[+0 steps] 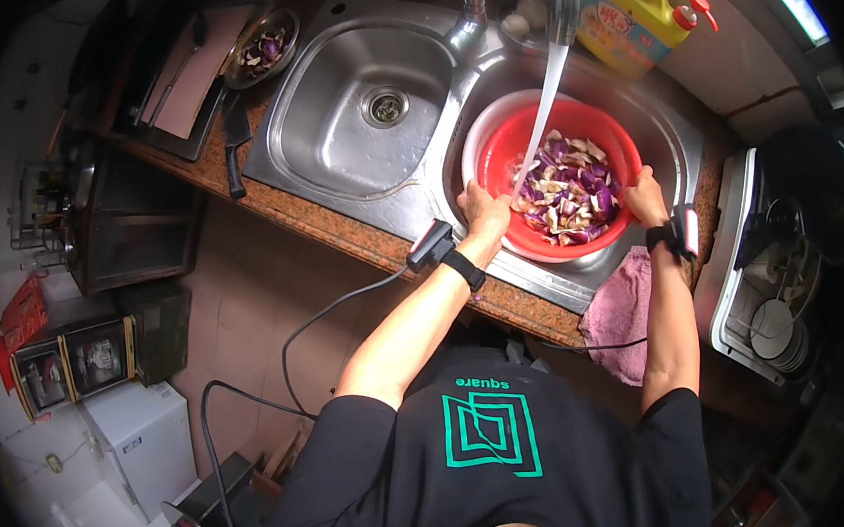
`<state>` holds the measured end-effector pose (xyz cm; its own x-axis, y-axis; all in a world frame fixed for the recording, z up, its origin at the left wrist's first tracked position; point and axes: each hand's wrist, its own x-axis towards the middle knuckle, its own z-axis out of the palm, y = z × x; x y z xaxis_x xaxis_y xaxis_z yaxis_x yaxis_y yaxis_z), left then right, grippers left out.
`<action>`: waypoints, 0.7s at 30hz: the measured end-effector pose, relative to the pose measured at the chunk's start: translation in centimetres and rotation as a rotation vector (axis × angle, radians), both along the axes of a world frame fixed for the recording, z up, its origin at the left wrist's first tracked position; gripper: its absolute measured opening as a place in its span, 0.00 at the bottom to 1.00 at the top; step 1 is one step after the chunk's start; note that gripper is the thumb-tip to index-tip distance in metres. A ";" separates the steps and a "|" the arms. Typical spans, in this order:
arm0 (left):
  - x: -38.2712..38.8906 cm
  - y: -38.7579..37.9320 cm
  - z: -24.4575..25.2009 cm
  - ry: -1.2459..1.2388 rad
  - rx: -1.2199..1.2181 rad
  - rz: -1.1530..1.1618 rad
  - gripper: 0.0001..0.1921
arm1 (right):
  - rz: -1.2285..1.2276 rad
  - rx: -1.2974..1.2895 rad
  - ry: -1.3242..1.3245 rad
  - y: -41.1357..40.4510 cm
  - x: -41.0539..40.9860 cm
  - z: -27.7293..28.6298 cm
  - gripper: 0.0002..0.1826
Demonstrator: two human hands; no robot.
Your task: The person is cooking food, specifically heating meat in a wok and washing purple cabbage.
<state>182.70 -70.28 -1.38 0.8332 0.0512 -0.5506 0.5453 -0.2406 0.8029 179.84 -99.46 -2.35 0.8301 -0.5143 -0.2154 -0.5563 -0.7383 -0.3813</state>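
Observation:
A red plastic basin [615, 122] sits in the right sink bowl [667, 134], tilted a little. Purple-and-white vegetable pieces [572, 186], which look like cut eggplant, fill much of it. Water [548, 94] streams from the faucet [561, 12] into the basin's left side. My left hand [485, 212] grips the near left rim, and my right hand [648, 197] grips the right rim. Beneath the red basin, a pale basin [476, 136] shows along the left. The fingers under the rims are partly hidden.
On the left counter lie a cleaver [235, 134], a pink cutting board [205, 71] and a metal bowl [289, 56] of scraps. A yellow detergent jug [631, 26] stands behind the sink. A pink cloth [621, 311] hangs over the front edge; a dish rack [728, 290] is at right.

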 end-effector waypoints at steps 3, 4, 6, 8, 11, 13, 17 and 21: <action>-0.9 1.1 1.2 0.023 -0.058 0.003 0.31 | -0.143 0.358 0.080 2.6 -0.6 4.6 0.17; -1.3 1.4 0.1 0.073 -0.201 0.016 0.31 | -0.135 0.452 0.032 1.8 -1.2 3.7 0.11; -1.8 2.6 -3.7 0.118 -0.398 0.041 0.32 | -0.153 0.650 0.047 1.4 -2.3 3.6 0.08; -1.6 2.1 2.4 0.233 -0.494 0.046 0.33 | -0.277 0.807 0.039 1.9 -4.7 4.1 0.04; -1.6 3.3 5.6 0.174 -0.794 0.082 0.36 | -0.260 1.117 -0.006 3.9 -7.1 4.3 0.09; -1.3 4.6 5.2 -0.063 -0.845 0.031 0.33 | -0.275 1.265 -0.065 7.1 -7.3 5.1 0.13; 1.1 7.5 7.8 0.049 -0.861 -0.105 0.24 | -0.053 1.121 -0.361 9.7 -4.7 4.9 0.17; 0.4 7.7 4.6 0.352 -0.886 -0.044 0.17 | -0.034 0.826 -0.281 8.3 -4.0 10.6 0.17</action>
